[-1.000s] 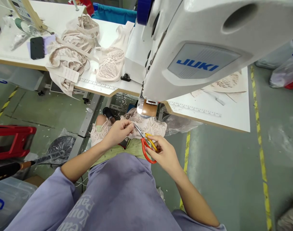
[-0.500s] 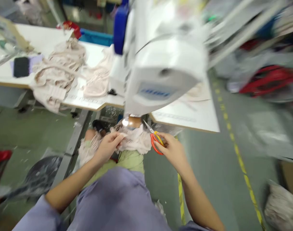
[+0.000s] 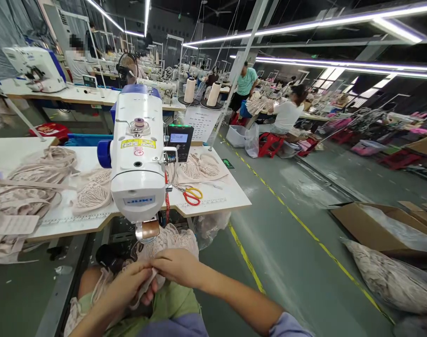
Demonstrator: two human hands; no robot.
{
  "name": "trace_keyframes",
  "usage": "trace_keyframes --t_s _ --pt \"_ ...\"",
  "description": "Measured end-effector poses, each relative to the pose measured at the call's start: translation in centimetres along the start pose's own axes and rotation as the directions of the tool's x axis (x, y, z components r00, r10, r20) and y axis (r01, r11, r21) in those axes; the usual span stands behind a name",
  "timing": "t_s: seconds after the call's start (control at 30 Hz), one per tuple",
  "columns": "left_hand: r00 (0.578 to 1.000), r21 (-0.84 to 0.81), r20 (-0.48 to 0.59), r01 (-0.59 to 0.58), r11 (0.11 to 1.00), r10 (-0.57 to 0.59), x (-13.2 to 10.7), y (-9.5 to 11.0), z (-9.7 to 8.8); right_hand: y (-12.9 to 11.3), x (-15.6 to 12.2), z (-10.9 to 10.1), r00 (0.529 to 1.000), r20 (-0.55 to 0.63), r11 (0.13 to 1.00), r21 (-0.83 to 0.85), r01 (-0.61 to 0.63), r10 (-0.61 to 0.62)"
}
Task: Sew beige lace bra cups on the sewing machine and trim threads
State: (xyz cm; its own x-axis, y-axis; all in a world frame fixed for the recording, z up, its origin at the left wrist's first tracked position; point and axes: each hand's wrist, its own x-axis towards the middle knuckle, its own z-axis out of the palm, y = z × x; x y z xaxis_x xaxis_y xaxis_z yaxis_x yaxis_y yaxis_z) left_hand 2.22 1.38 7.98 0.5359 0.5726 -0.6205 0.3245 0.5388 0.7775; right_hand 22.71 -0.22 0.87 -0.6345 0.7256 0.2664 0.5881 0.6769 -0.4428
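A pale pink lace bra (image 3: 173, 238) lies bunched over my lap, just below the head of a white sewing machine (image 3: 138, 159). My left hand (image 3: 132, 282) is closed with its fingers pinching an edge of the bra. Against it my right hand (image 3: 178, 267) also grips the fabric, its fingers partly hidden by the cloth. Both hands are close together. The scissors (image 3: 192, 196) with red and yellow handles rest on the right part of the white table (image 3: 231, 199), beyond my right hand.
To the left, a heap of pink bras (image 3: 27, 187) hangs over the table edge. Another lace piece (image 3: 202, 166) lies behind the scissors. A control panel (image 3: 179, 142) and thread cones (image 3: 213, 93) stand behind the machine. A cardboard box (image 3: 375, 231) is on the floor at right.
The scissors have left my right hand and now lie on the table. My right hand has moved left to the bra beside my left hand. The view has tilted up.
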Motion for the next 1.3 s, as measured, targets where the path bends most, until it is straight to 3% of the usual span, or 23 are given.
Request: trace_keyframes --t_s 0.07,0.1,0.13,0.17,0.2,0.23,0.27,0.33,0.37,0.43,0.5,0.57,0.63,0.73,0.8,0.83,0.87,0.93,1.0,1.07,1.13,1.2,1.3 --pt "0.983 0.192 -0.125 -0.106 0.976 0.132 0.1 -1.0 -0.4 0.0 -0.6 0.6 0.997 -0.031 0.997 0.008 -0.077 0.077" --pt "0.937 0.291 -0.242 -0.179 0.94 0.253 0.1 -1.8 -0.6 0.4 -0.8 0.5 0.985 -0.069 0.987 0.045 -0.155 0.158" --pt "0.853 0.375 -0.359 -0.24 0.895 0.379 0.2 -2.8 -0.7 0.9 -1.0 0.2 0.955 -0.123 0.96 0.112 -0.259 0.271" --pt "0.754 0.425 -0.456 -0.281 0.86 0.472 0.4 -3.9 -0.6 1.3 -1.1 -0.2 0.896 -0.173 0.903 0.218 -0.37 0.409" --pt "0.689 0.423 -0.518 -0.308 0.852 0.506 0.6 -5.1 -0.3 1.6 -1.1 -0.5 0.812 -0.195 0.807 0.372 -0.458 0.55" --pt "0.694 0.353 -0.534 -0.336 0.873 0.483 0.9 -6.2 0.4 1.7 -1.0 -0.7 0.718 -0.165 0.661 0.566 -0.493 0.676" --pt "0.76 0.218 -0.5 -0.353 0.91 0.415 1.3 -7.2 1.3 1.5 -0.9 -0.7 0.638 -0.084 0.472 0.747 -0.468 0.766" --pt "0.931 -0.166 -0.286 -0.282 0.945 0.228 2.0 -8.6 3.8 0.4 -0.5 -0.3 0.568 0.13 0.087 0.937 -0.339 0.813" --pt "0.974 -0.32 -0.149 -0.209 0.924 0.169 2.3 -9.0 5.1 -0.5 -0.4 0.0 0.561 0.21 -0.058 0.959 -0.277 0.8" --pt "0.982 -0.483 -0.085 -0.187 0.855 0.167 2.8 -9.2 7.2 -2.5 -0.2 0.5 0.564 0.296 -0.207 0.954 -0.218 0.771" --pt "0.954 -0.555 -0.174 -0.301 0.776 0.246 2.8 -9.1 8.0 -4.2 -0.3 0.4 0.584 0.326 -0.25 0.945 -0.21 0.744" --pt "0.886 -0.481 -0.264 -0.463 0.744 0.38 2.4 -9.1 7.4 -5.1 -0.3 -0.5 0.616 0.318 -0.205 0.946 -0.25 0.72" --pt "0.772 -0.236 -0.291 -0.63 0.74 0.565 1.6 -9.1 5.9 -5.0 0.2 -1.8 0.657 0.259 -0.065 0.95 -0.305 0.708" --pt "0.586 0.253 -0.242 -0.731 0.633 0.774 1.0 -8.6 2.8 -3.4 2.0 -3.2 0.731 0.057 0.33 0.866 -0.375 0.68" --pt "0.496 0.513 -0.21 -0.678 0.527 0.843 1.4 -7.8 0.7 -1.9 3.6 -3.4 0.757 -0.122 0.594 0.704 -0.39 0.642" --pt "0.469 0.616 -0.182 -0.63 0.472 0.864 1.8 -7.2 -0.1 -1.1 4.4 -3.2 0.754 -0.193 0.673 0.622 -0.4 0.627" --pt "0.454 0.703 -0.142 -0.58 0.412 0.88 2.2 -6.7 -0.9 -0.3 5.0 -2.8 0.741 -0.248 0.713 0.568 -0.411 0.625" --pt "0.458 0.829 -0.055 -0.475 0.296 0.887 2.9 -5.7 -1.9 1.0 5.8 -1.8 0.698 -0.287 0.7 0.577 -0.421 0.656" --pt "0.487 0.903 0.005 -0.377 0.206 0.873 3.3 -5.0 -2.5 1.9 6.1 -0.6 0.667 -0.233 0.589 0.716 -0.374 0.707" --pt "0.495 0.936 0.042 -0.322 0.139 0.868 3.4 -4.6 -2.6 2.5 6.1 0.2 0.667 -0.129 0.425 0.854 -0.302 0.734" --pt "0.502 0.948 0.053 -0.297 0.114 0.863 3.4 -4.4 -2.5 3.1 6.2 0.4 0.673 -0.085 0.348 0.899 -0.266 0.735" --pt "0.522 0.952 0.036 -0.278 0.13 0.852 3.3 -4.2 -2.3 3.6 6.6 0.1 0.673 -0.142 0.426 0.861 -0.278 0.726" --pt "0.559 0.954 -0.023 -0.237 0.186 0.829 3.3 -3.9 -1.9 4.7 7.5 -0.7 0.704 -0.274 0.647 0.685 -0.336 0.655"
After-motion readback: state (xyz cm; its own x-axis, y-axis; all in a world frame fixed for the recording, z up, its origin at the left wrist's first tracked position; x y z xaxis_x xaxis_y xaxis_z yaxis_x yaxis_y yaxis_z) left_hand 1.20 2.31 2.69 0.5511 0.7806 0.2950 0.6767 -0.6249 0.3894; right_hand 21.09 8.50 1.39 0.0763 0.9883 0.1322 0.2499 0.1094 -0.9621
